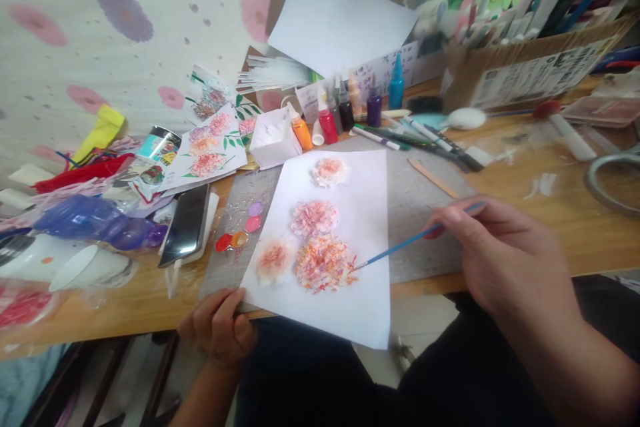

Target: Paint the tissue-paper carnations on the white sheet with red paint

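Note:
A thin blue paintbrush is pinched in my right hand, and its tip touches the right edge of an orange and red painted flower. That flower is on a white sheet of paper, among several pink and peach painted flowers. My left hand is closed at the lower left corner of the sheet, thumb and fingers at the table's front edge. Left of the sheet, blobs of red, orange, pink and purple paint sit on a grey mat.
Paint bottles stand behind the sheet beside a small white box. Painted flower cards, a phone and a white cup lie left. Pens and a cardboard box of tools are right.

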`<state>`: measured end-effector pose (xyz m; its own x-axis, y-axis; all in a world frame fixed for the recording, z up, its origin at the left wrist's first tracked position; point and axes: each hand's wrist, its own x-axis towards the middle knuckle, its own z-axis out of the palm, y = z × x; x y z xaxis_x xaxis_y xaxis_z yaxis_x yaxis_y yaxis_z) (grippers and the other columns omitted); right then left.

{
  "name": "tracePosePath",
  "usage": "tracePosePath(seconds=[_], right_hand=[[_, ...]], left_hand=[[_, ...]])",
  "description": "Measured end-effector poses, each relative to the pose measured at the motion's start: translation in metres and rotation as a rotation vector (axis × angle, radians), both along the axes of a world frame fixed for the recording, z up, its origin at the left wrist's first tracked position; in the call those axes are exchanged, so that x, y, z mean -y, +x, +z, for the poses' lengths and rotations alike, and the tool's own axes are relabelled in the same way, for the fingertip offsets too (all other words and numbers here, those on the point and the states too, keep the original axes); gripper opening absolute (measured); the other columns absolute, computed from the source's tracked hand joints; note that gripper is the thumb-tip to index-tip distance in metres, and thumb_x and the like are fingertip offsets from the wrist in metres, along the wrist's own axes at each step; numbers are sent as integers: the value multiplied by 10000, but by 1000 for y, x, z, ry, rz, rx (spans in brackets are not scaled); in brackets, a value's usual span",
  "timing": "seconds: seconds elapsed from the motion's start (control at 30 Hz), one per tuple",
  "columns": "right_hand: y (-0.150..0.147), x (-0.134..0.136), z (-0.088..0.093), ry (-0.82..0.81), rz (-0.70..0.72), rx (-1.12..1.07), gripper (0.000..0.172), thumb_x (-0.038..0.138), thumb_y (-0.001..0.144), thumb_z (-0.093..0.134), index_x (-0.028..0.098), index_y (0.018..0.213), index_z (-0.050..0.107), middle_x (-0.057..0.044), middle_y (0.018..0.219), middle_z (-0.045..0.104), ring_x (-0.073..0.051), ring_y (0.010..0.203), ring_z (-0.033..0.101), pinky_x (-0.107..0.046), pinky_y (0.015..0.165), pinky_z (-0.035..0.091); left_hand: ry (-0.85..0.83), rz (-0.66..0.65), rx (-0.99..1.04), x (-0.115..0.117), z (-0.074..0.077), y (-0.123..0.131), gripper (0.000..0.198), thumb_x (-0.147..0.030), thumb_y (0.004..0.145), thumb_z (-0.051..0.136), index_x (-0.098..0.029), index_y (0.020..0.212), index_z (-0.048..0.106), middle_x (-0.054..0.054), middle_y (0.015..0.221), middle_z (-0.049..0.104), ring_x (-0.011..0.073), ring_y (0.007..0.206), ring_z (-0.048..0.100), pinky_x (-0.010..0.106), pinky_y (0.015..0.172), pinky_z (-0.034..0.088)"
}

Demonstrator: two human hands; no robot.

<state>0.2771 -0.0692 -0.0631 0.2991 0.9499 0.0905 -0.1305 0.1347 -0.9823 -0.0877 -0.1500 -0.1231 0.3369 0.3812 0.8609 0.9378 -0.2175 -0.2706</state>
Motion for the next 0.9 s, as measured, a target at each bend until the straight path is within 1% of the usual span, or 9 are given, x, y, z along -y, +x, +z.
tracePosePath(seconds=[0.17, 0.33, 0.43, 0.5, 0.6, 0.73, 0.77, 0.83, 0.9], right_hand=[[0, 1, 1, -7, -13, 38, 238, 477, 713, 768, 254, 747, 695, 28, 729, 690, -132, 775, 623, -260, 677, 416], [-1, 5, 6, -3, -11, 100, 208, 465, 724, 758, 264, 733, 706, 21, 748, 699, -135, 772, 630, -263, 701, 442], [-2, 9, 12, -18, -20, 134, 184, 423, 747, 741, 247, 700, 717, 4, 726, 693, -130, 729, 622, -269, 725, 459], [-2, 11, 14, -27, -42, 132, 158, 385, 760, 725, 244, 688, 713, -1, 735, 699, -124, 716, 617, -264, 729, 470], [-2, 12, 12, -25, -58, 119, 133, 363, 741, 731, 244, 686, 704, -11, 775, 717, -139, 763, 636, -262, 731, 490], [1, 7, 10, -1, -70, 66, 102, 331, 743, 720, 234, 713, 710, -27, 754, 717, -165, 745, 657, -315, 763, 515], [0, 4, 13, 33, -87, 47, 90, 319, 757, 705, 236, 725, 710, -25, 747, 717, -169, 739, 663, -325, 766, 520], [-8, -8, 26, 137, -81, 45, 59, 296, 784, 687, 249, 761, 712, -15, 764, 727, -170, 760, 678, -322, 765, 530], [-26, -25, 45, 256, 12, 102, 39, 301, 800, 687, 278, 796, 719, 8, 795, 737, -154, 767, 683, -305, 757, 541]], left_hand=[[-13, 15, -3, 2, 1, 3, 275, -277, 903, 427, -130, 940, 657, 135, 811, 660, 243, 740, 621, 417, 730, 435], [-12, 23, -3, 3, -1, 2, 286, -282, 900, 419, -142, 960, 660, 131, 804, 658, 246, 736, 615, 424, 727, 440], [-17, 33, -7, 3, -2, 1, 293, -293, 906, 416, -145, 964, 662, 133, 805, 657, 245, 737, 615, 424, 727, 439], [-15, 34, -7, 4, -2, 1, 297, -295, 906, 413, -141, 956, 662, 135, 801, 658, 246, 733, 616, 424, 722, 435], [-19, 29, -8, 4, -1, 1, 293, -294, 898, 421, -139, 959, 661, 135, 804, 661, 247, 736, 619, 422, 722, 440], [-36, 32, 4, 5, -1, 2, 281, -295, 891, 435, -148, 971, 661, 127, 813, 659, 249, 740, 623, 421, 720, 450], [-40, 34, 0, 6, -1, 2, 275, -294, 887, 444, -151, 970, 663, 125, 813, 659, 252, 739, 622, 421, 714, 449], [-57, 31, -8, 8, -1, 2, 262, -286, 879, 462, -151, 966, 668, 126, 813, 661, 258, 743, 621, 420, 704, 443], [-69, 29, -6, 9, 0, 4, 254, -277, 880, 467, -147, 955, 672, 131, 814, 667, 264, 758, 621, 421, 704, 431]])
